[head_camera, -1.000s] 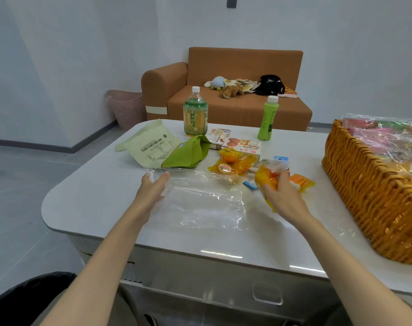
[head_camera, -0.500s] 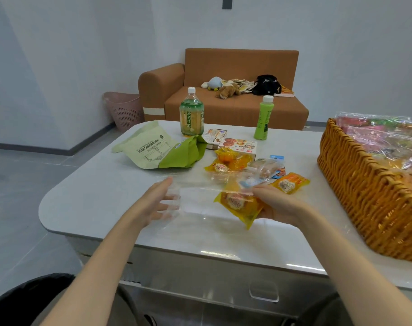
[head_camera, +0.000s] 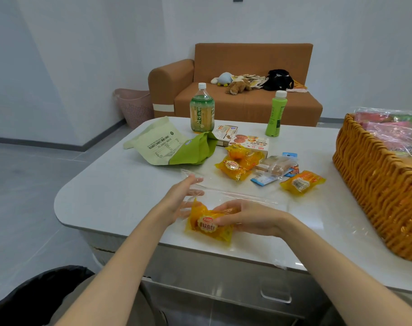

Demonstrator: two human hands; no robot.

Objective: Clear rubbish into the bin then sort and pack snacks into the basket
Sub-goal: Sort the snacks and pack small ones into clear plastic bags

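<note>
**Sorting snacks: yellow bread packet (head_camera: pixel 207 225) gripped at front edge of desk (head_camera: pixel 120 189)**

A wicker basket (head_camera: pixel 374 184) of wrapped snacks stands at the desk's right edge. A clear bag (head_camera: pixel 254 203) lies near the front edge. The left hand (head_camera: pixel 179 201), fingers straight, touches its mouth, and the right hand (head_camera: pixel 249 217) grasps the packet there.

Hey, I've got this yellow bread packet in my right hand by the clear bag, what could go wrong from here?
The clear bag is limp and the left hand only touches it with straight fingers, so the yellow bread packet in the right hand may snag on the film. The packet sits close to the table front edge and could slip off. The basket already looks heaped.
</note>
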